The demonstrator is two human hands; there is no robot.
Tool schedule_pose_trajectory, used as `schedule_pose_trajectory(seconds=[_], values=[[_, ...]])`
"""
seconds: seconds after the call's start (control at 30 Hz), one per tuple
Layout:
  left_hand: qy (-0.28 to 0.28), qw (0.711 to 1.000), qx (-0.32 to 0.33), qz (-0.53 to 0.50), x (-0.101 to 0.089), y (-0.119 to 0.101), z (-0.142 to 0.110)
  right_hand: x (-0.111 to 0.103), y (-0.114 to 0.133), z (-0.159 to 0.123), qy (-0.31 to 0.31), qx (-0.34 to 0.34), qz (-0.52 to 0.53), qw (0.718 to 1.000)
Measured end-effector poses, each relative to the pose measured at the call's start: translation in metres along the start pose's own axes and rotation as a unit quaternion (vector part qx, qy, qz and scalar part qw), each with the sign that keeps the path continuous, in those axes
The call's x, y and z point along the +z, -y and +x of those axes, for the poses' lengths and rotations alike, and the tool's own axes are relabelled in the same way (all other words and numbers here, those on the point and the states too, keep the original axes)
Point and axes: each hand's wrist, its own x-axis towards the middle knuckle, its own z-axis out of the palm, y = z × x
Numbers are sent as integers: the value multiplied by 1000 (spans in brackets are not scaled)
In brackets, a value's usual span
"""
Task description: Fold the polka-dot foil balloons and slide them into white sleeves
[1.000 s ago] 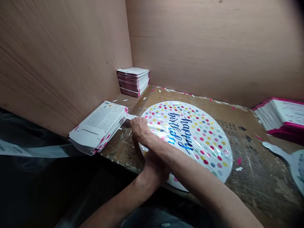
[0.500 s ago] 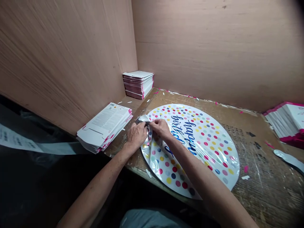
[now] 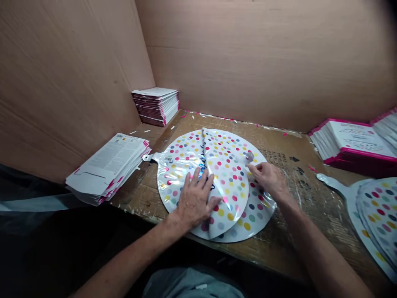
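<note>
A round foil balloon (image 3: 176, 174) with coloured polka dots lies on the bench, its tab neck (image 3: 151, 157) pointing left. One side is folded over as a flap (image 3: 228, 182), hiding most of the blue lettering. My left hand (image 3: 197, 200) presses flat on the balloon with fingers spread, over the flap's left edge. My right hand (image 3: 268, 178) rests on the balloon's right part, fingertips against the flap's edge, near a small crumpled foil point (image 3: 249, 156).
A cardboard-covered bench (image 3: 288, 215) with tape residue stands between plywood walls (image 3: 71, 82). Stacks of white, pink-edged folded cards stand at the left (image 3: 107, 169), back corner (image 3: 155, 105) and right (image 3: 350, 142). More dotted balloons (image 3: 376, 215) lie at the right.
The flat balloon is now folded over, with its neck out to the left. My hands have moved apart from their place together at its left edge. The view has swung left.
</note>
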Motion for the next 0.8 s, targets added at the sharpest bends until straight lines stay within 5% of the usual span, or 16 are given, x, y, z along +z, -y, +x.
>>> schedule_pose_trajectory(seconds=[0.1, 0.2, 0.4, 0.53, 0.7, 0.73, 0.8], values=[[23, 1000, 9, -13, 17, -29, -7, 0, 12, -12, -131, -216, -88, 964], [6, 1000, 4, -26, 20, -34, -19, 21, 23, -12, -66, -397, -111, 909], [-88, 983, -145, -75, 13, -50, -55, 49, -7, 7, 25, -358, -120, 926], [-10, 940, -186, -285, -16, -60, -33, 16, -6, -37, -38, -375, 51, 925], [79, 787, -259, -554, -73, -55, 8, -6, -9, -118, -137, -486, 101, 857], [85, 781, -262, -561, -81, -55, 10, -2, -15, -124, -171, -473, 85, 860], [105, 816, -247, -513, -90, -51, 12, 8, -30, -125, -212, -440, 57, 871]])
